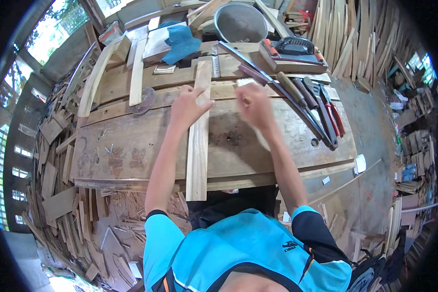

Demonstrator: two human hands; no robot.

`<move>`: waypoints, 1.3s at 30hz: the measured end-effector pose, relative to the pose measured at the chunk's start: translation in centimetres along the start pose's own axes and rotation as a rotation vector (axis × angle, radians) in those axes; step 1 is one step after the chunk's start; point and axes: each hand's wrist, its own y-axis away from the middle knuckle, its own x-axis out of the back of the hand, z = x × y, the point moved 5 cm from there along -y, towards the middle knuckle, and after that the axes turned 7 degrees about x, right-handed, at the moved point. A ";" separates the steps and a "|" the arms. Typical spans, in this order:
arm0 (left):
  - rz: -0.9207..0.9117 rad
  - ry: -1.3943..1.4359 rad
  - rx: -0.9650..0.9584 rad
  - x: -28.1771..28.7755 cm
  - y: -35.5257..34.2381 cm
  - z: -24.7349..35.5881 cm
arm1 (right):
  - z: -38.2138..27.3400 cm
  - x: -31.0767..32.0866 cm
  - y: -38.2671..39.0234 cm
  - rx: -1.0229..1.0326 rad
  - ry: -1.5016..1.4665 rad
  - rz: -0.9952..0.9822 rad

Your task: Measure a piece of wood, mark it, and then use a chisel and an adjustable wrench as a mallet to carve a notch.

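On the workbench (131, 146), my left hand (190, 107) grips a long pale wooden plank (197, 160), which lies lengthwise toward me and overhangs the front edge, its thumb reaching across the top. To its right my right hand (253, 104) is closed and slightly blurred, around a second pale wooden strip (262, 140) that shows above and below it; most of that strip is hidden by the hand and arm. Just right of this hand lie long metal bars (304, 114), wooden-handled tools (289, 90) and red-handled pliers (333, 112).
Along the bench's back are a metal bowl (238, 22), a sander-like block with a black handle (292, 51), a blue cloth (177, 44), more strips (136, 82) and a round disc (143, 100). Piled scrap wood (56, 199) surrounds the left; tall boards (345, 29) stand behind right.
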 end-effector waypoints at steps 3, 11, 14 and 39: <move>-0.047 0.116 0.057 -0.1 -0.4 -0.6 | 3.2 5.0 0.9 -0.192 0.400 0.213; -0.102 0.216 0.181 0.4 -0.5 -2.2 | 6.0 7.5 6.1 -0.707 0.701 -0.106; -0.068 0.185 0.179 1.1 0.0 -1.7 | 6.3 7.1 6.0 -0.667 0.772 -0.092; -0.088 -0.192 0.125 -2.8 -1.2 -3.6 | -6.7 22.6 19.3 -0.375 0.322 0.335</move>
